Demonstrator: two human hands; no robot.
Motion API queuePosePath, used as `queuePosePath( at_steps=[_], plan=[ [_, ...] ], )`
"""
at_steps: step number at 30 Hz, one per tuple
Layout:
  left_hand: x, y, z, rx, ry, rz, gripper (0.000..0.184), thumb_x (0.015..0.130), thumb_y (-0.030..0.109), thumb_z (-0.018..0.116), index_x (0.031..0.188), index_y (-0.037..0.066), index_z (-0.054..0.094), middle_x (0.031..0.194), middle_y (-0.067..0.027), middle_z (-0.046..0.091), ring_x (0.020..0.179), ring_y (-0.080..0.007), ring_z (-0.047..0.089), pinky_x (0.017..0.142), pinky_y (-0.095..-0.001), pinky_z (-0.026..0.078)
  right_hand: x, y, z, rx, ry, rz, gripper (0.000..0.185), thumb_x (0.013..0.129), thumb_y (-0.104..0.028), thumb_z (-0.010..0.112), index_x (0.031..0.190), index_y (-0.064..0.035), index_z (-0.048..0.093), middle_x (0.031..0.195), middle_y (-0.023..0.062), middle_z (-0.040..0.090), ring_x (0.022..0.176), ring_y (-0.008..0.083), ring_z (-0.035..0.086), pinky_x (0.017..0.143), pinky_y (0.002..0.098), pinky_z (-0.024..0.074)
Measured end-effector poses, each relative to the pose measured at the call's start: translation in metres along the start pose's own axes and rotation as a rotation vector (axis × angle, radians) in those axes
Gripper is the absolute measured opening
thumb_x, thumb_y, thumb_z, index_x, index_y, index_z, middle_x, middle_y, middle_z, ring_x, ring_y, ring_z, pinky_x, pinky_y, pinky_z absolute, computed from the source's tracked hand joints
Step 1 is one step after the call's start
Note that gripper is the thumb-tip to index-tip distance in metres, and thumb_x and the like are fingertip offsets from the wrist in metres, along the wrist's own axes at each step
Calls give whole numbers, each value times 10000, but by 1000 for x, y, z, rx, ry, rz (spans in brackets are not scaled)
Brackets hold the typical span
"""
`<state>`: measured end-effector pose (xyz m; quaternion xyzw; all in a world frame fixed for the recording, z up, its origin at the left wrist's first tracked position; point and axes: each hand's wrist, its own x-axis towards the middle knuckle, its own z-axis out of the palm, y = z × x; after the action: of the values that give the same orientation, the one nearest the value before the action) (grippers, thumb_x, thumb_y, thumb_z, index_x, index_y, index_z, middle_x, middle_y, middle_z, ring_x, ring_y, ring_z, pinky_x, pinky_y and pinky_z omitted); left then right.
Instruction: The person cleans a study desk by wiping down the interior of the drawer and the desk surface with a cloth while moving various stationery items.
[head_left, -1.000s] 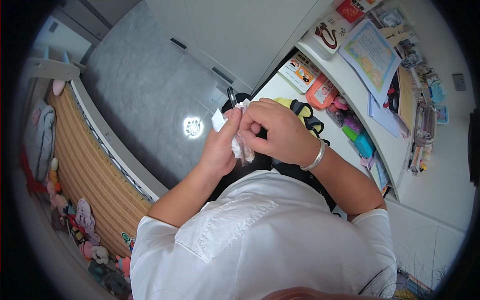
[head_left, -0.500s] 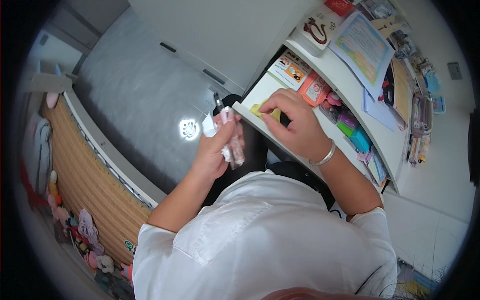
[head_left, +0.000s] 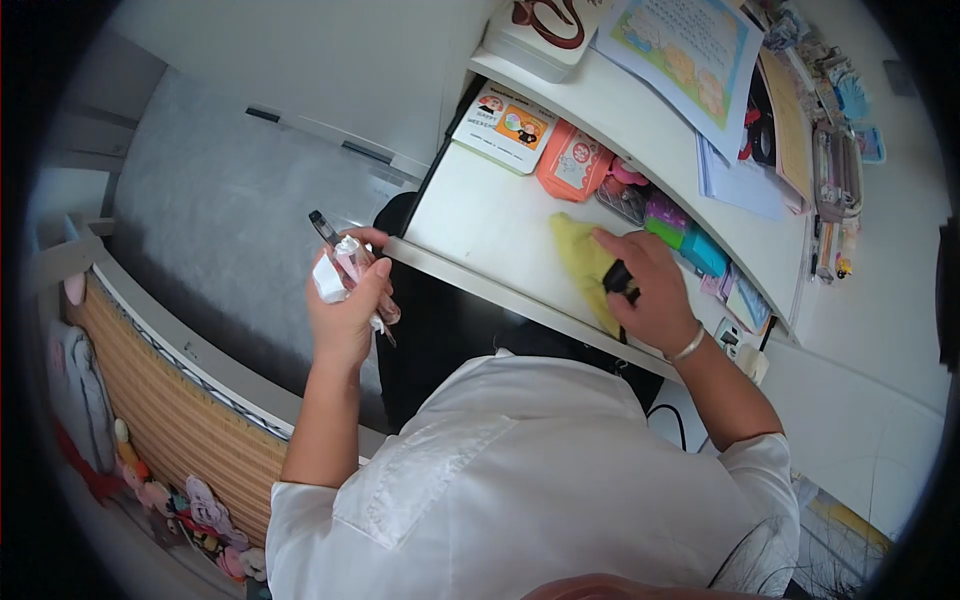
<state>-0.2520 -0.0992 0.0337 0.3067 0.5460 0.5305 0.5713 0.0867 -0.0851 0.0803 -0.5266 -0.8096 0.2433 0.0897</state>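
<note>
a white desk (head_left: 755, 260) with an open drawer (head_left: 465, 210) faces a pale-framed bed (head_left: 200, 352) with a striped mat (head_left: 190, 405); glossy grey floor (head_left: 225, 210) runs up to white cabinet fronts (head_left: 340, 70).

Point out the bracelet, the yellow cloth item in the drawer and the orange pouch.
Bracelet (head_left: 690, 343): head view, on its band.
Yellow cloth item (head_left: 579, 256): head view, on its uncovered part.
Orange pouch (head_left: 574, 163): head view, on its front.

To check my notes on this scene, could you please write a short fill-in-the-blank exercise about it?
The dark-tipped pen is in the person's ____ hand.
The soft item touched by the right hand is mostly ____.
The bracelet is on the ____ wrist.
The shirt is ____.
Missing words: left; yellow; right; white.
</note>
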Motion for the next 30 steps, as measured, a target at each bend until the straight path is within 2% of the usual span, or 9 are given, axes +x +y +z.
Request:
queuePosePath(
  at_steps=[2, 5, 6, 9, 12, 15, 21, 24, 30],
  plan=[
    [4, 2, 6, -1, -22, -38, 256, 823, 99, 709, 1045, 18, 611, 780, -18, 581, 634, -74, 537, 575, -216, 439, -4, 6, -3, -141, -63, -5, 606, 725, -112, 689, 1317, -89, 567, 1110, 148, 538, 1037, 350, 506, 937, 441, 445],
    [8, -8, 11, 95, -95, -93, 304, 818, 103, 707, 1094, 15, 616, 769, 10, 561, 645, -64, 527, 579, -208, 420, 5, -3, 28, -56, 54, -38, 637, 772, -151, 718, 1378, -113, 526, 1165, 152, 510, 1027, 350, 490, 946, 435, 427],
    [8, -11, 9, 143, -105, -89, 348, 811, 110, 714, 1131, 15, 613, 761, 27, 559, 653, -58, 527, 591, -202, 422, 10, -1, 33, -147, 63, -78, 623, 833, -217, 715, 1406, -121, 489, 1153, 152, 489, 978, 335, 512, 896, 433, 455],
    [9, -14, 11, 162, -107, -32, 271, 849, 22, 692, 1102, 2, 595, 703, 26, 531, 499, -54, 519, 445, -215, 442, 24, -7, 40, -231, -10, 38, 606, 851, -200, 683, 1414, -115, 475, 1120, 158, 489, 920, 316, 556, 802, 410, 505],
    [11, -16, 10, 172, -127, -10, 272, 850, 23, 696, 1102, 5, 594, 708, 26, 536, 501, -53, 523, 448, -213, 447, 39, -19, 42, -284, -42, 89, 599, 859, -186, 660, 1413, -73, 461, 1089, 159, 495, 833, 291, 592, 693, 382, 533],
    [8, -11, 11, 190, -108, -62, 332, 814, 137, 728, 1109, 29, 618, 759, 25, 561, 657, -63, 548, 584, -204, 427, 53, -30, 48, -299, -45, 114, 593, 860, -178, 645, 1397, -16, 454, 1094, 172, 516, 776, 287, 616, 661, 383, 540],
    [6, -10, 11, 202, -122, -57, 323, 817, 122, 725, 1107, 28, 615, 775, 21, 565, 655, -65, 551, 587, -206, 439, 86, -48, 63, -221, -10, 50, 528, 871, -173, 619, 1336, 32, 476, 1075, 196, 561, 757, 299, 650, 668, 403, 538],
    [8, -14, 9, 163, -135, -16, 270, 854, 30, 698, 1099, 6, 586, 710, 33, 536, 509, -52, 526, 452, -211, 450, 106, -59, 70, -161, -9, 14, 510, 855, -160, 621, 1313, 24, 491, 1030, 183, 567, 778, 314, 648, 669, 406, 537],
    [4, -9, 11, 146, -139, -27, 269, 856, 39, 704, 1097, 17, 587, 701, 35, 538, 514, -47, 517, 450, -209, 438, 97, -56, 49, 34, -92, -192, 442, 829, -152, 627, 1264, -87, 582, 956, 129, 558, 776, 307, 632, 660, 415, 526]
  ],
)
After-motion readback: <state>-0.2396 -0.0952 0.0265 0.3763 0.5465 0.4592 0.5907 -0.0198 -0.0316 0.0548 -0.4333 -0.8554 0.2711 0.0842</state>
